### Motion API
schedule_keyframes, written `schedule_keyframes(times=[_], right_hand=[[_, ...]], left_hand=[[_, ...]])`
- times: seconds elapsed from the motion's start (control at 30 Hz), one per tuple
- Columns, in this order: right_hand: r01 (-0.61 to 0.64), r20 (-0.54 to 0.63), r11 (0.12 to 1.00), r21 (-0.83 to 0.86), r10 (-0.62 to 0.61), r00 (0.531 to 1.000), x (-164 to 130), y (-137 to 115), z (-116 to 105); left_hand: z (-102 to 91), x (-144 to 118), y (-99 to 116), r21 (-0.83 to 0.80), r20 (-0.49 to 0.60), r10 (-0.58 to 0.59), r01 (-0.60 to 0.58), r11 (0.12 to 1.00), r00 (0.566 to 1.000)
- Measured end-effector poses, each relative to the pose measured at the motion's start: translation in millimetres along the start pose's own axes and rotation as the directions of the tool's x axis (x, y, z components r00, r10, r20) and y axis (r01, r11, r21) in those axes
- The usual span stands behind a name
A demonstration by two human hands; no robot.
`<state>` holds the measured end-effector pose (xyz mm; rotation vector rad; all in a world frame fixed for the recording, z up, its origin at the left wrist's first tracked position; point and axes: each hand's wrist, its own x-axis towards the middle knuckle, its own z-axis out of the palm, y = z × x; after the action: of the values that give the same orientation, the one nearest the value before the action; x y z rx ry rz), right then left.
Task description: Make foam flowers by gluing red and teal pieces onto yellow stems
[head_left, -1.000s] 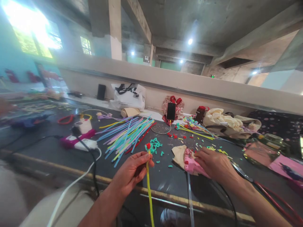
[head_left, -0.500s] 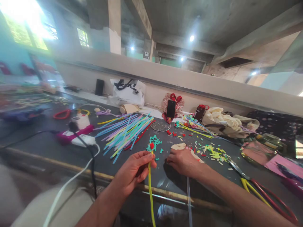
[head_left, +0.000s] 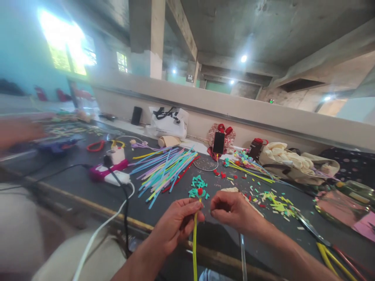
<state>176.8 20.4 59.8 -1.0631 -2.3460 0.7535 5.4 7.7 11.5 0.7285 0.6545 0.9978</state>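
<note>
My left hand [head_left: 175, 226] pinches a yellow foam stick [head_left: 195, 249] that hangs down past the table edge, with a small red piece [head_left: 200, 191] on its upper tip. My right hand [head_left: 234, 208] hovers just right of that tip, fingers curled close together; whether they pinch a small piece I cannot tell. Small teal foam bits [head_left: 198, 182] lie on the dark table [head_left: 88, 187] just beyond the tip. A cream cloth [head_left: 231, 190] shows behind my right hand.
A fan of coloured foam sticks [head_left: 164, 171] lies left of centre. A white power strip [head_left: 115, 177] with cables sits further left. A phone [head_left: 218, 143], a white bag [head_left: 168, 121], a dark bottle [head_left: 255, 148], cut scraps [head_left: 275, 199] and a cloth bag [head_left: 293, 162] stand behind.
My right hand left the pink object at the right, crossed the cream cloth and came up beside the stick's tip. My left hand kept the stick. The view shifted slightly.
</note>
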Motion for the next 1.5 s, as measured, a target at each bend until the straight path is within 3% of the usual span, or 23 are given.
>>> schedule_keyframes(times=[0.13,0.43,0.73,0.83,0.9,1.0,1.1,1.2,1.3,1.4,1.5], right_hand=[[0.01,0.008,0.998,0.061,-0.011,1.0,3.5,-10.6,6.6],[0.057,-0.13,0.987,-0.148,-0.077,0.989,11.8,-12.3,14.3],[0.014,-0.109,0.948,-0.317,-0.052,0.993,16.1,-21.6,9.1],[-0.025,-0.136,0.976,-0.214,-0.005,0.991,18.0,-18.1,11.0],[-0.078,-0.143,0.996,-0.035,0.072,0.987,18.6,-15.7,13.2],[-0.157,-0.069,0.953,0.258,0.18,0.981,18.2,-14.0,14.9],[-0.181,-0.019,0.916,0.357,0.201,0.979,17.1,-11.7,12.0],[-0.11,-0.059,0.961,0.252,0.129,0.99,16.1,-6.3,4.5],[0.036,-0.126,0.999,0.025,-0.033,0.991,15.8,-2.4,-4.7],[0.171,-0.109,0.974,-0.149,-0.188,0.976,15.8,-5.1,-12.8],[0.222,-0.073,0.953,-0.206,-0.242,0.968,14.8,-11.6,-18.1]], left_hand=[[-1.8,1.6,-2.9,-0.001,0.009,0.031,-0.031,1.0,0.999],[-3.8,2.3,-1.1,-0.04,0.005,0.027,-0.027,0.999,1.0],[-5.8,4.4,-3.6,0.006,0.015,0.053,-0.053,0.999,0.999],[-6.2,4.9,-4.5,0.013,0.011,0.071,-0.071,0.997,0.997],[-5.3,4.3,-4.3,0.027,0.022,0.066,-0.067,0.997,0.998],[-2.9,3.0,-3.3,0.028,0.019,0.071,-0.072,0.997,0.997],[-0.9,1.8,-0.8,0.027,-0.011,0.085,-0.084,0.996,0.996],[-0.5,0.7,3.1,0.091,-0.039,0.084,-0.08,0.993,0.996],[-2.0,0.2,6.4,0.169,-0.072,0.084,-0.07,0.983,0.994],[-3.3,-0.3,8.2,0.224,-0.072,0.083,-0.065,0.973,0.994],[-2.5,-1.4,8.9,0.272,-0.06,0.079,-0.06,0.96,0.995]])
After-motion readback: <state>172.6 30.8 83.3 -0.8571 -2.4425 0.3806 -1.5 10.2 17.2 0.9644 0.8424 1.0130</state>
